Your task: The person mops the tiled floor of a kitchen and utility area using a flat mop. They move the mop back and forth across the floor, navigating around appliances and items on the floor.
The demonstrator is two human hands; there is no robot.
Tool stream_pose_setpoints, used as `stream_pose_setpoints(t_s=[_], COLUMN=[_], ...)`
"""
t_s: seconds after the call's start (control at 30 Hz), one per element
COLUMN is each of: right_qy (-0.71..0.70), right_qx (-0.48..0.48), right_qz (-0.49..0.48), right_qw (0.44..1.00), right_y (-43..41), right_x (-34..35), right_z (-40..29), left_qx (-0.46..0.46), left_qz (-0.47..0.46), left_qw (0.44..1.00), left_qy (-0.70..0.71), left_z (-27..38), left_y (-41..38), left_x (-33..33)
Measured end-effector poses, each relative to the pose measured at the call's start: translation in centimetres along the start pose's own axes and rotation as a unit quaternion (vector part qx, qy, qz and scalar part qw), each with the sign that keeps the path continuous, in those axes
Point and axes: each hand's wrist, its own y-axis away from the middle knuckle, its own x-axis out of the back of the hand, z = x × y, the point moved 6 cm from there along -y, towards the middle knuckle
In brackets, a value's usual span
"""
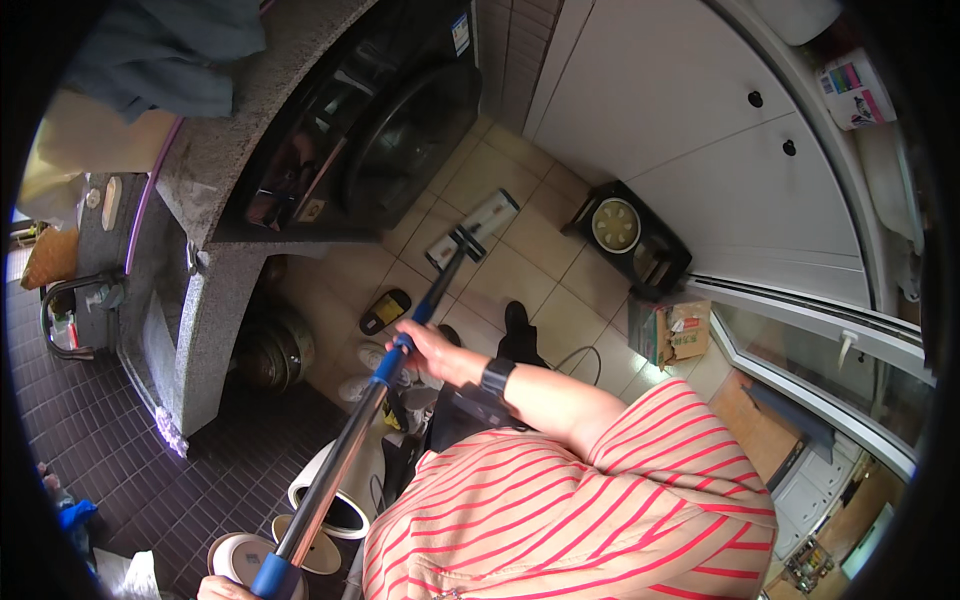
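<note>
A flat mop's pole [352,427], dark metal with blue sleeves, slants from the lower left up to the mop head [472,229]. This long, light head with dark end caps rests on the beige floor tiles [517,259]. My right hand [429,350], with a dark watch on the wrist, is closed around the pole near its upper blue collar. Only part of my left hand [225,589] shows at the bottom edge, against the blue grip; its fingers wrap out of sight. A black-and-yellow slipper [385,312] lies left of the pole.
A black front-loading washing machine [360,135] stands left of the mop head. To its right are a black stool [637,240] and a cardboard box [684,330], by white cabinet doors [675,105]. Several shoes [367,367] and a white cylindrical container [337,487] sit near the pole.
</note>
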Motion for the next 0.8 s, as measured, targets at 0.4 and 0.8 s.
stream_pose_setpoints(t_s=[0.4, 0.8], right_qy=[0.043, -0.017], right_qx=[0.051, 0.094], right_qz=[0.021, 0.008], right_qw=[0.998, 0.995], right_y=[-2.6, -1.1], right_x=[-1.6, 1.0], right_z=[-7.3, -8.3], left_qx=[-0.001, 0.052], left_qz=[0.013, -0.23], left_qw=[1.0, 0.971], left_qy=[0.009, 0.034], left_z=[-2.8, -6.0], left_y=[0.6, -3.5], left_x=[-0.3, -4.1])
